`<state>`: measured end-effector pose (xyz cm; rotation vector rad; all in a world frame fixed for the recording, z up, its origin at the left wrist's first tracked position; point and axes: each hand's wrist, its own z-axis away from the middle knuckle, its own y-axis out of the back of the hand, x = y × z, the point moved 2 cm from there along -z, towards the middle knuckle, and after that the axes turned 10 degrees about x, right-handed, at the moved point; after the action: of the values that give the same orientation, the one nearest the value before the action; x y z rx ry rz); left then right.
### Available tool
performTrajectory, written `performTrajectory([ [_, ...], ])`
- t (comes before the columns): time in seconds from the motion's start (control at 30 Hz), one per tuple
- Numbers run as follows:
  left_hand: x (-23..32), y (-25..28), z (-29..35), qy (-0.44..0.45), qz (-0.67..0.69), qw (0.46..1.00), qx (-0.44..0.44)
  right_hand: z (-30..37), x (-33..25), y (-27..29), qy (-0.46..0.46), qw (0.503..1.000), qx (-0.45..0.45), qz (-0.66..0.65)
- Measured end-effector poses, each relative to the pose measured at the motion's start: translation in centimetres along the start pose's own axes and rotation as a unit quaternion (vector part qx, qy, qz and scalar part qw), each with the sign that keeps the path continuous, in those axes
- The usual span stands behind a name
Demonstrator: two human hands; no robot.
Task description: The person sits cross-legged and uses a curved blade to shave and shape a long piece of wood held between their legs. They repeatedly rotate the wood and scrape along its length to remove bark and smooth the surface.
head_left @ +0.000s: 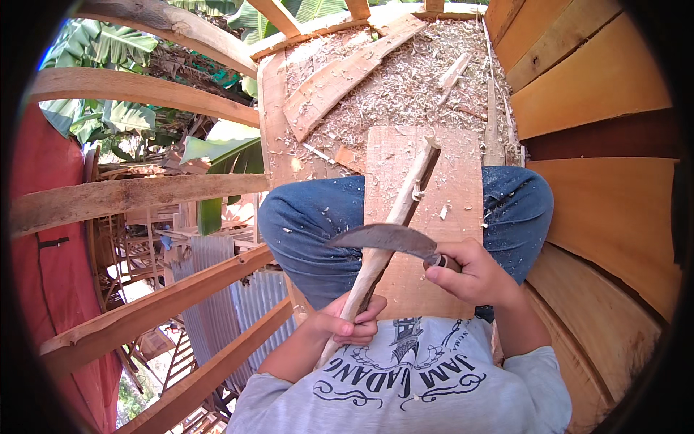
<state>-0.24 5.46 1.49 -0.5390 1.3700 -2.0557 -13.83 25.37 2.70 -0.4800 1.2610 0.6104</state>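
Likely stiff and fairly light, the stick (400,210) slants over the board (455,188), the knife (387,236) across it. The left hand (353,320) is closed round the stick's lower part, a sensible hold below the knife; the right hand (473,273) wraps the handle (446,264).

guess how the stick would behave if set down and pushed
The stick is probably stiff: it looks woody and runs nearly straight beyond the left hand. It may roll unevenly, being slim and roughly rounded but pared pale along one side.
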Motion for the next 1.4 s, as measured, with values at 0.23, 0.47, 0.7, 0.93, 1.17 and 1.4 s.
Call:
performTrajectory([
  [0.23,0.2,0.1,0.3,-0.021,-0.018,1.000,0.010,0.0,0.4,-0.3,-0.123,0.976,0.033,-0.175],
  [0.47,-0.4,0.3,0.4,-0.035,-0.018,0.999,0.032,-0.5,0.8,0.2,-0.130,0.984,0.071,-0.101],
  [0.7,-0.3,0.2,0.5,-0.042,-0.025,0.998,0.042,-1.1,0.3,1.0,-0.074,0.990,0.075,-0.098],
  [0.93,-0.3,0.1,0.8,-0.045,-0.022,0.998,0.050,-1.0,0.2,0.9,-0.095,0.989,0.064,-0.094],
  [1.17,0.0,0.4,0.9,-0.039,-0.034,0.997,0.050,-0.7,0.7,-0.2,-0.021,1.000,-0.015,0.014],
  [1.4,0.1,0.5,0.7,-0.040,-0.046,0.997,0.046,-0.8,0.3,-0.5,-0.006,1.000,-0.024,0.014],
])
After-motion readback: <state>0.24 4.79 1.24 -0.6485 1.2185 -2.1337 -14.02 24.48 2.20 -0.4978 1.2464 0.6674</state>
